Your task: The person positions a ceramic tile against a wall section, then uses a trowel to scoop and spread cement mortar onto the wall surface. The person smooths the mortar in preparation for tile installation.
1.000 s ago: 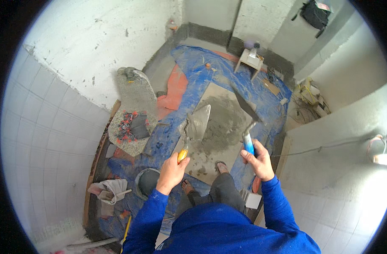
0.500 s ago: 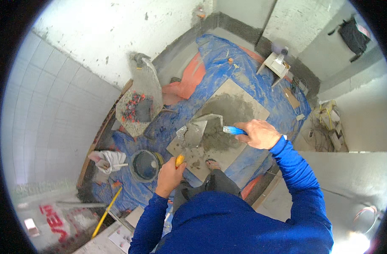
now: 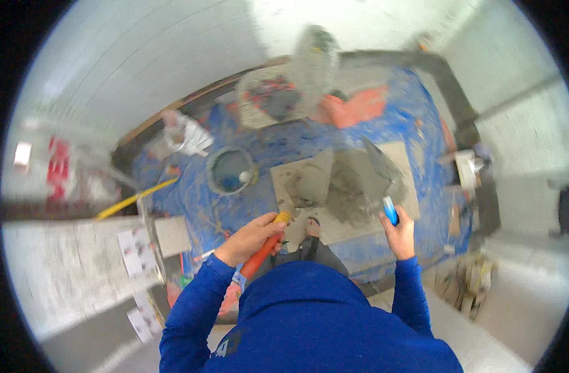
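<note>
My left hand (image 3: 247,239) is closed round a tool with a yellow and orange-red handle (image 3: 263,252), over the near left corner of a pale board (image 3: 340,233). Its working end cannot be told clearly from the grey mortar. To the right, my right hand (image 3: 399,233) grips the blue handle of a trowel (image 3: 390,211). The trowel's grey blade, smeared by motion, seems to reach away over the board's right part. Wet grey mortar (image 3: 349,199) is spread across the board. My foot (image 3: 312,227) stands at the board's near edge.
Left of the board stands a round bucket (image 3: 211,166) with dark contents. Behind it are a white bag (image 3: 188,137) and a mortar-filled container with red bits (image 3: 253,112). Blue sheeting (image 3: 200,211) covers the floor. A yellow bar (image 3: 135,198) lies left; a small stool (image 3: 466,171) stands right.
The view has swung, so the room appears turned. My right hand and its trowel have gone from the mortar's left part toward its right. The left tool's orange-red handle now shows.
</note>
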{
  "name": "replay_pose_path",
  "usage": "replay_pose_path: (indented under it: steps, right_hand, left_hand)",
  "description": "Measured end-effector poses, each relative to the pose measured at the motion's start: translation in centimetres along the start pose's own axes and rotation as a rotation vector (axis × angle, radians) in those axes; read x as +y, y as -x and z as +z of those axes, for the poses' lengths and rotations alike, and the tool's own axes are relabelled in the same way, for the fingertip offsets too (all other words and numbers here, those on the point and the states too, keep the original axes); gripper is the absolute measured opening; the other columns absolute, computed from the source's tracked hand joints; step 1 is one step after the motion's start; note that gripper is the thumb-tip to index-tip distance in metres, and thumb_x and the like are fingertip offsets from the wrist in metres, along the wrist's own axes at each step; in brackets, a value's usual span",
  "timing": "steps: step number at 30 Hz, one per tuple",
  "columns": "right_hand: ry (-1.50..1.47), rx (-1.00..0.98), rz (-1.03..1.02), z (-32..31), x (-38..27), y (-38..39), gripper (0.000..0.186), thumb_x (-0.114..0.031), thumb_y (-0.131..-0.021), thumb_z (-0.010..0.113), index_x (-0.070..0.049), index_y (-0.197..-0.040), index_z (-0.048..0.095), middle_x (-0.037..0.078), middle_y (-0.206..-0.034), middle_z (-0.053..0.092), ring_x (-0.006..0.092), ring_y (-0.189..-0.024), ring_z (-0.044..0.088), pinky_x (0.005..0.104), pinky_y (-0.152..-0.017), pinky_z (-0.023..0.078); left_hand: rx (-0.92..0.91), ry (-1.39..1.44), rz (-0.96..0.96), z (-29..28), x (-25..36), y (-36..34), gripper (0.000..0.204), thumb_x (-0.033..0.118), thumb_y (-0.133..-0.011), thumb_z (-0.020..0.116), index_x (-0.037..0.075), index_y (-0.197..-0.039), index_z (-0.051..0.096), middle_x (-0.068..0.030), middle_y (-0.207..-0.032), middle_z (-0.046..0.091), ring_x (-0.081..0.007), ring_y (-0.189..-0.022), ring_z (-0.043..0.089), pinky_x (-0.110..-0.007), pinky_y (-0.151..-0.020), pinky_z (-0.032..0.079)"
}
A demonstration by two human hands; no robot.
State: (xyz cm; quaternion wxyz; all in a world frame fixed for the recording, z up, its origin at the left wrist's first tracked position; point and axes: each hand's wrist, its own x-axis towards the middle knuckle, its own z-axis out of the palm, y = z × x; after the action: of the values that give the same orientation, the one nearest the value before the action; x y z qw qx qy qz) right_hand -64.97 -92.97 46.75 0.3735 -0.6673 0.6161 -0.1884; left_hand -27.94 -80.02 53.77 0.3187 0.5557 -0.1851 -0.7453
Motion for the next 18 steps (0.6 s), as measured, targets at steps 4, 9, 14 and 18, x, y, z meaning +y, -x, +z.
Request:
replay_pose_path:
  steps: [4, 9, 14, 18]
  right_hand:
    - [-0.447, -0.193, 0.103, 6.3, -3.5, -0.1, 0.031, -0.025, -0.101, 0.068, -0.004, -0.123, 0.064, -0.007, -0.074, 0.049, 0.0028, -0.059, 0.044, 0.0224, -0.05, 0.034]
    - [-0.266, -0.409, -0.175, 10.7, -9.3, -0.4, 0.031, -0.022, -0.102, 0.067, -0.002, -0.126, 0.062, -0.005, -0.073, 0.05, 0.0041, -0.058, 0.045, 0.0234, -0.049, 0.036]
    - [0.091, -0.626, -0.609, 19.9, -17.7, 1.6, 0.036, -0.022, -0.1, 0.069, 0.003, -0.125, 0.062, 0.001, -0.078, 0.058, 0.0105, -0.065, 0.053, 0.0293, -0.059, 0.044]
    - [0.205, -0.584, -1.054, 31.8, -24.3, 7.1, 0.042, -0.022, -0.1, 0.068, 0.007, -0.13, 0.06, 0.011, -0.087, 0.067, 0.0176, -0.076, 0.059, 0.0354, -0.071, 0.049]
  left_hand:
    - [0.144, 0.154, 0.193, -3.4, -5.7, 7.2, 0.035, 0.022, -0.101, 0.062, 0.001, -0.127, 0.053, -0.0053, -0.085, 0.059, -0.012, -0.067, 0.06, -0.027, -0.059, 0.05]
    - [0.251, 0.542, 0.305, -5.9, -15.4, 15.3, 0.04, 0.014, -0.096, 0.061, -0.001, -0.132, 0.05, -0.0066, -0.084, 0.059, -0.0137, -0.058, 0.057, -0.027, -0.053, 0.049]
    - [0.485, 0.782, 0.499, -8.4, -26.6, 24.1, 0.045, 0.017, -0.099, 0.057, 0.003, -0.142, 0.047, -0.0046, -0.082, 0.057, -0.0123, -0.057, 0.055, -0.025, -0.051, 0.047]
    - [0.634, 0.992, 0.575, -10.1, -35.1, 30.7, 0.041, 0.024, -0.106, 0.052, 0.006, -0.143, 0.049, -0.0039, -0.084, 0.056, -0.0119, -0.057, 0.054, -0.025, -0.05, 0.046]
